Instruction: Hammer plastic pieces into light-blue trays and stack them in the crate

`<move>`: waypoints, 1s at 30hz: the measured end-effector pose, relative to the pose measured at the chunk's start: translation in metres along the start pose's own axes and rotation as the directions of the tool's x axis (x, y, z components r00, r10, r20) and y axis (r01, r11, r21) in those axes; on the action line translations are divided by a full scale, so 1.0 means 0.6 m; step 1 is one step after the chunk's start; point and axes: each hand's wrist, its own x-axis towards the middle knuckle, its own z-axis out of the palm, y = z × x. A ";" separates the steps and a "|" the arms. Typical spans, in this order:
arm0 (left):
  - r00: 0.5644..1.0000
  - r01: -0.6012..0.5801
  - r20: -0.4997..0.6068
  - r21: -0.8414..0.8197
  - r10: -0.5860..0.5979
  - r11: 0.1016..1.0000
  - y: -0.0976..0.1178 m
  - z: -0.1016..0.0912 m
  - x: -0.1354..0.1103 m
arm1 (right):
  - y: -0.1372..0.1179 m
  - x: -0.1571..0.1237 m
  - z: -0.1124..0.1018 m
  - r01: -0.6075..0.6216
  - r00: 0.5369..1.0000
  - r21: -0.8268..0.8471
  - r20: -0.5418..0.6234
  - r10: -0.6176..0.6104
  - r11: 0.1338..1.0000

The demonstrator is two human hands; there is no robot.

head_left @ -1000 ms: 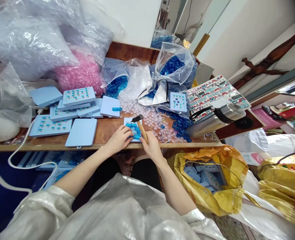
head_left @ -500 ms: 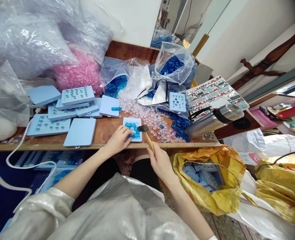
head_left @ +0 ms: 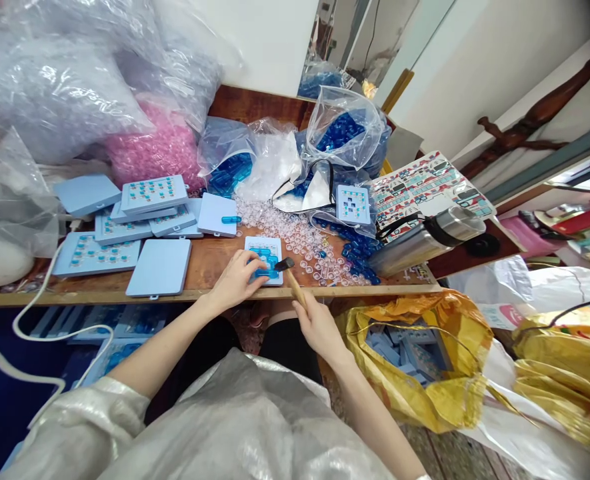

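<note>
Near the front edge of the table lies a light blue plastic board [head_left: 273, 241] with translucent blue pieces [head_left: 263, 253] on it. My left hand [head_left: 237, 279] rests at the board's left side, its fingers bent together over a blue piece; what the fingertips hold, if anything, is hidden. My right hand [head_left: 319, 325] is wrapped round the wooden handle of a small hammer [head_left: 295, 283]. The hammer's dark head is just over the board's right edge, close to my left fingertips. Whether it touches a piece I cannot tell.
Clear round beads [head_left: 302, 243] and dark blue pieces [head_left: 357, 253] lie right of the board. Stacked light blue boards [head_left: 157, 263] are at left. A steel thermos [head_left: 425, 243] lies at right, above a yellow sack [head_left: 375, 383] of boards. Bulging plastic bags [head_left: 55, 93] stand behind.
The hammer head has shifted slightly left and down, nearer my left fingers. My left hand stays at the board, with little visible movement.
</note>
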 end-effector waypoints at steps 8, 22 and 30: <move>0.959 -0.066 0.282 0.090 0.038 0.994 0.013 0.034 0.036 | 0.041 0.018 -0.011 -0.049 0.974 0.396 -0.183 0.131 0.917; 0.814 0.480 0.005 -0.570 -0.581 0.667 0.023 0.053 0.003 | 0.035 0.109 0.053 0.055 0.996 0.790 -0.084 0.018 0.611; 0.750 0.493 0.334 -0.857 -0.571 0.147 0.027 -0.001 -0.035 | 0.033 0.099 0.041 -0.028 0.990 0.923 -0.028 0.139 0.384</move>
